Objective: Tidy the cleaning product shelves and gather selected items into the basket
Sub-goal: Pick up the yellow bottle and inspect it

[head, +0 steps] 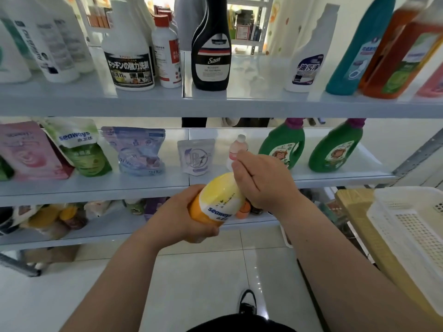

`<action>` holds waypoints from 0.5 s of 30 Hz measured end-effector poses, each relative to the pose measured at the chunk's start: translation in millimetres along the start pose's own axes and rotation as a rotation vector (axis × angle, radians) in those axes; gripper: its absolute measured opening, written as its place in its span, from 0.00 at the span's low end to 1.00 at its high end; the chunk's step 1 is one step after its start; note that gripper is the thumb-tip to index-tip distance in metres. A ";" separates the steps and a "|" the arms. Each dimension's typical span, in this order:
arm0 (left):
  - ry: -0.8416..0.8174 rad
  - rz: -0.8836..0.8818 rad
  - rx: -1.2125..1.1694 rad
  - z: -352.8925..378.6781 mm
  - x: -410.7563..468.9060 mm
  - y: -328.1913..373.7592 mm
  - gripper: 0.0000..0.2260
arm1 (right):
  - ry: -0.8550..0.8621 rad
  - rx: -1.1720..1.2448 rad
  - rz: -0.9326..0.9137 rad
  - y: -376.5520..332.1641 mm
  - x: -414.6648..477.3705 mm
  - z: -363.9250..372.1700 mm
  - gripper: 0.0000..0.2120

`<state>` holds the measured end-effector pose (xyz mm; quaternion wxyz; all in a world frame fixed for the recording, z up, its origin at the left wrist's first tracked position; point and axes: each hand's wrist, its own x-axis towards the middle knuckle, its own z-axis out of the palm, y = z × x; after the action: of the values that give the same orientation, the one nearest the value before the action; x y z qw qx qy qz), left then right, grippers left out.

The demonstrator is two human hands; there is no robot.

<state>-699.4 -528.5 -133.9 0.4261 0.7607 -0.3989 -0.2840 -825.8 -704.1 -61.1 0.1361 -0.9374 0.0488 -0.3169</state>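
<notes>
View: head, 1 frame.
Item: yellow-and-orange soft pouch point(217, 200), "seaways" print, in the air just in front of the grey metal middle shelf point(96, 188).
Left hand point(182, 214): wrapped round the pouch's lower end.
Right hand point(261, 180): fingers curled on the pouch's top.
Basket: white perforated plastic basket point(407, 226), right of the shelf, lower.

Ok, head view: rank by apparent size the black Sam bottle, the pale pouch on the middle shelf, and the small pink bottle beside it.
1. black Sam bottle
2. pale pouch
3. pink bottle, though the right hand hides its lower part, so its rank is less sure.
</notes>
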 end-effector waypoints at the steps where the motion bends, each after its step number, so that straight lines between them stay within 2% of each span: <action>1: 0.006 0.003 -0.010 0.2 1.3 2.1 0.37 | 0.005 -0.001 0.009 0.4 3.4 -0.8 0.18; 4: 0.118 0.010 0.021 2.4 7.3 8.3 0.39 | 0.003 0.014 0.133 7.8 12.4 -0.7 0.13; 6: 0.202 0.059 0.118 3.9 12.2 11.6 0.42 | -0.012 0.040 0.235 13.8 18.5 -0.7 0.16; 8: 0.236 0.090 0.112 5.7 17.2 18.8 0.41 | 0.008 0.130 0.339 19.1 26.6 -0.2 0.18; 10: 0.250 0.096 0.021 7.4 24.0 30.6 0.37 | 0.082 0.354 0.431 21.7 36.6 -0.6 0.21; 12: 0.263 0.068 -0.091 6.2 33.8 44.2 0.33 | 0.120 0.595 0.470 24.8 45.8 -1.4 0.19; 15: 0.297 0.043 -0.276 -2.0 52.4 64.9 0.29 | 0.063 0.764 0.460 32.7 53.6 -1.2 0.15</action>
<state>-694.3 -592.8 -81.0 0.5865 0.7200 -0.3050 -0.2114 -784.1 -745.2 -38.5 0.5379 -0.7746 0.1395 -0.3019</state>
